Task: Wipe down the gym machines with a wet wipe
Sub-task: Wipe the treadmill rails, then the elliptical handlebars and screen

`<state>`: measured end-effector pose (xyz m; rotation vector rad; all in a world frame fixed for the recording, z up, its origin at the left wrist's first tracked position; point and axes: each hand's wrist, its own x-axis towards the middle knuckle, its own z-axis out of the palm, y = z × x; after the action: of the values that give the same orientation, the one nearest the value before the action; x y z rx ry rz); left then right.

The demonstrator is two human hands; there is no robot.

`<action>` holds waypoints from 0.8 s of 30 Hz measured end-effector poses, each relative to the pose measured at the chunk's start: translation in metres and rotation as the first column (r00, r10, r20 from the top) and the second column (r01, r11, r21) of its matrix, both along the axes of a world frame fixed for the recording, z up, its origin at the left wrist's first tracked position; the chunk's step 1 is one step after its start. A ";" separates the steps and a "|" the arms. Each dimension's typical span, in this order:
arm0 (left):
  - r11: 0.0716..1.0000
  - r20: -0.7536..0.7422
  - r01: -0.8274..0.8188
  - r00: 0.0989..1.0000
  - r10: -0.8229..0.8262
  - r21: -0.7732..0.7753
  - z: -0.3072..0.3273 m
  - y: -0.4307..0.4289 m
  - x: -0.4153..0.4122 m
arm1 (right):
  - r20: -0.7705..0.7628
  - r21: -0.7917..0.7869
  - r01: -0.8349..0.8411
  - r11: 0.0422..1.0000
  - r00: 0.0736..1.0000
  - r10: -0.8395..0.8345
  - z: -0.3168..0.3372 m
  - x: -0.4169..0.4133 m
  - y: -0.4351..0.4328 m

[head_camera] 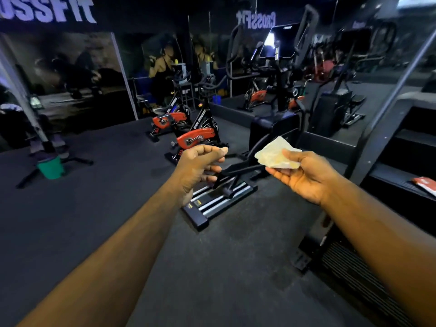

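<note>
Bare left forearm [113, 251] and right forearm [382, 234] reach in from the bottom corners of the view over a dark floor [94, 220]. The right hand [304, 175] is turned palm up and pinches a wet wipe [276, 154] between the thumb on top and the fingers beneath. The wipe is pale, crumpled and folded, and it sticks out to the left of the fingers, in the air and touching no machine. The left hand [200, 166] is raised just beside it, apart from the wipe. Its fingers are curled in toward the palm with the thumb laid over the index finger, and nothing shows in its grasp.

Beyond the hands, near the middle of the floor, stands a black elliptical trainer [273, 128]. Its striped rail base points toward the camera and its console [280, 41] is tilted high above. To its left stands a red and black spin bike [198, 138], with a second spin bike [168, 120] behind that, closer to the far edge of the floor. Along the right edge of the floor rises a black stair machine [405, 161], and a red packet [425, 185] lies on one of its steps. Toward the left edge a green bucket [50, 167] sits at the foot of a slanted grey pole. Part of a white sign [47, 8] shows in the upper left corner of the view.
</note>
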<state>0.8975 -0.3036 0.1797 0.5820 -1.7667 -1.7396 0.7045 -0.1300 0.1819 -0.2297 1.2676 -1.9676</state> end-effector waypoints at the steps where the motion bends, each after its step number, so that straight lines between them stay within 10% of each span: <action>1: 1.000 -0.011 0.020 1.000 -0.020 -0.002 0.001 -0.023 -0.019 | -0.014 0.004 0.022 1.000 1.000 -0.022 0.003 -0.017 -0.019; 24: 0.919 -0.024 0.342 0.935 -0.353 -0.199 0.095 -0.384 -0.576 | -0.151 -0.052 0.373 0.926 0.914 -0.376 0.080 -0.489 -0.319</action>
<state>0.3218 -0.6874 0.2746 0.1349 -2.0616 -1.7613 0.2151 -0.4485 0.2618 -0.1650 1.4796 -2.3282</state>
